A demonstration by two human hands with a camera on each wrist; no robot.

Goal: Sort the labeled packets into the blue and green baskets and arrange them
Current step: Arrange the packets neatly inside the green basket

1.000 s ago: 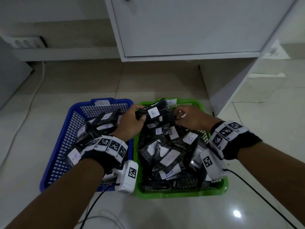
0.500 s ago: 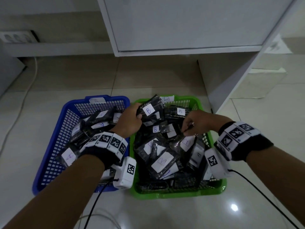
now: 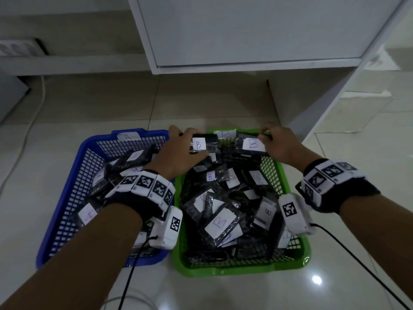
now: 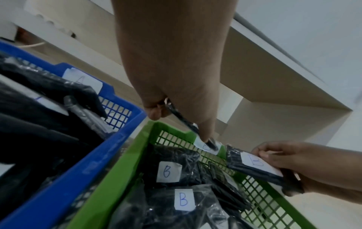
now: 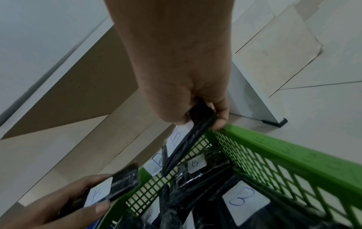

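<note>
My left hand (image 3: 178, 153) and right hand (image 3: 279, 145) each pinch a black plastic B-labeled packet (image 3: 202, 144) (image 3: 250, 146) over the green mesh basket (image 3: 288, 264).

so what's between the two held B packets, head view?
In the head view, the green basket's far-wall B tag shows between the left packet and right packet.

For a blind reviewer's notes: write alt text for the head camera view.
Both hands hold black packets labeled B over the far end of the green basket: the left hand grips one packet, the right hand another. The blue basket sits beside it, both filled with labeled packets.
</note>
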